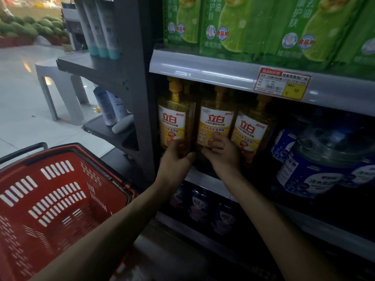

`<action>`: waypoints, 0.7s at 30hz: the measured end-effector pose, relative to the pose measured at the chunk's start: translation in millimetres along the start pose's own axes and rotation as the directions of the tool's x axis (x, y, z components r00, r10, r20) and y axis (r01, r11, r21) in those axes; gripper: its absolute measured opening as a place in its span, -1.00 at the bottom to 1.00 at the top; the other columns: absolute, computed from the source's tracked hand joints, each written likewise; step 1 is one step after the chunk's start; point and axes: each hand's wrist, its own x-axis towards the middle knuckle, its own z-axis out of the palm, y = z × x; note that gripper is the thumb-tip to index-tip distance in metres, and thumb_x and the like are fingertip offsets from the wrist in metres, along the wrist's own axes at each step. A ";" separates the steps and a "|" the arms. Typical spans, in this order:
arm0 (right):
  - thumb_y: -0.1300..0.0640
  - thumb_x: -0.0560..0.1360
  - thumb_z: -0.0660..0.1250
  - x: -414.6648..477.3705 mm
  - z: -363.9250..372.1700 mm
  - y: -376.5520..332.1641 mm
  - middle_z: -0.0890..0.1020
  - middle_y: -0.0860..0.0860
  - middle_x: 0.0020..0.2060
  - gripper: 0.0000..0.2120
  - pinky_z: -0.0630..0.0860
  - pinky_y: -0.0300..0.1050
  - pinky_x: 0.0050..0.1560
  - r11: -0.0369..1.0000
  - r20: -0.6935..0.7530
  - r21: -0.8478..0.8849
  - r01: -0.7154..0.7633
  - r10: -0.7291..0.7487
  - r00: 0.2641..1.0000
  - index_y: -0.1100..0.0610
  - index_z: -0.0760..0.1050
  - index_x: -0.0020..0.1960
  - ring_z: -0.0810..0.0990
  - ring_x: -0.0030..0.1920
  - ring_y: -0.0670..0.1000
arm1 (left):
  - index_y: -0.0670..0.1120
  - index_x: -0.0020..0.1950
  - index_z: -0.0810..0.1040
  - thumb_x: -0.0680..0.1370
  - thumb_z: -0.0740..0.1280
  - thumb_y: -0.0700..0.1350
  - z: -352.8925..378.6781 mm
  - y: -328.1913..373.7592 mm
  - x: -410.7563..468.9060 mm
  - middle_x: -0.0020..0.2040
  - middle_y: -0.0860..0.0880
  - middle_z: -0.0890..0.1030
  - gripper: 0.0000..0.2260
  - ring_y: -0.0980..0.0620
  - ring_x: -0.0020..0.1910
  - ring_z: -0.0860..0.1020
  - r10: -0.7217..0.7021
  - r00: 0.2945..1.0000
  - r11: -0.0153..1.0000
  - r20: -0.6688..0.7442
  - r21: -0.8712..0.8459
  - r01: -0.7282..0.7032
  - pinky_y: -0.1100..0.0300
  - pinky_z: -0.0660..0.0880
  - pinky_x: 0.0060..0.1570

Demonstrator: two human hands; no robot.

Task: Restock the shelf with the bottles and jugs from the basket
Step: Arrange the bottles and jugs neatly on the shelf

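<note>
Three yellow bottles stand in a row on the middle shelf (199,180), pump tops just under the shelf rail (213,73) above. The left hand (178,157) has its fingers wrapped round the bottom of the left bottle (172,118). The right hand (223,153) grips the foot of the middle bottle (215,122), fingers curled over the lower part of its label. The third bottle (249,130) stands just beside it, on the right, with no hand on it.

Further right on the same shelf sit big blue jugs (324,159). A red and yellow price tag (282,84) is clipped to the rail, and green packs (233,27) fill the shelf above. Dark pouches (198,205) line the shelf below.

The red basket (60,189), with slotted walls and a black handle, is at the person's left, close to the grey upright (140,98). On the end shelves hang pale tubes (101,27), with white bottles (109,106) lower down. Behind them a grey stool (58,88) stands on the shiny pale floor (20,98), and far back there is a heap of green melons (30,27).
</note>
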 end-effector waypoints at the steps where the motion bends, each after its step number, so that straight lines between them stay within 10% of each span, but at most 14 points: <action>1: 0.32 0.47 0.49 0.3 -1.9 0.3 0.62 0.04 0.21 -0.50 0.51 -0.26 -0.02 1.000 -0.021 -0.003 0.003 -0.003 1.000 0.09 0.49 0.35 0.60 0.16 0.01 | 0.08 0.32 0.48 0.61 0.40 -0.13 3.6 0.8 -0.6 0.12 0.19 0.62 -0.69 0.28 0.10 0.59 0.024 1.000 1.000 0.012 0.016 -0.025 0.28 0.51 0.08; 7: 0.32 0.47 0.46 8.1 -6.4 10.6 0.59 0.00 0.27 -0.49 0.57 0.13 0.27 0.998 -0.125 -0.058 0.021 -0.028 0.992 0.02 0.47 0.35 0.57 0.29 0.05 | 0.09 0.37 0.51 0.58 0.41 -0.06 20.2 7.2 5.4 0.15 0.18 0.65 -0.64 0.24 0.15 0.59 0.078 0.995 0.997 0.062 0.007 -0.079 0.16 0.56 0.18; 16: 0.04 0.31 0.48 12.3 -4.2 17.0 0.55 -0.11 0.33 -0.26 0.52 0.19 0.33 1.000 -0.047 -0.006 -0.009 0.009 0.999 -0.21 0.34 0.44 0.51 0.36 0.00 | 0.13 0.44 0.51 0.54 0.41 0.03 38.6 7.4 21.5 0.26 0.16 0.66 -0.55 0.16 0.28 0.59 0.084 0.993 0.988 0.088 -0.137 -0.072 -0.03 0.53 0.35; 21: 0.20 0.37 0.42 12.9 -1.1 17.0 0.49 -0.07 0.41 -0.20 0.49 0.20 0.37 0.995 -0.033 0.096 -0.032 0.036 0.999 -0.17 0.26 0.54 0.46 0.42 0.02 | 0.06 0.45 0.51 0.57 0.42 -0.06 44.7 6.7 28.7 0.28 0.10 0.66 -0.56 0.14 0.28 0.59 0.083 0.993 0.974 0.087 -0.220 -0.062 0.05 0.53 0.35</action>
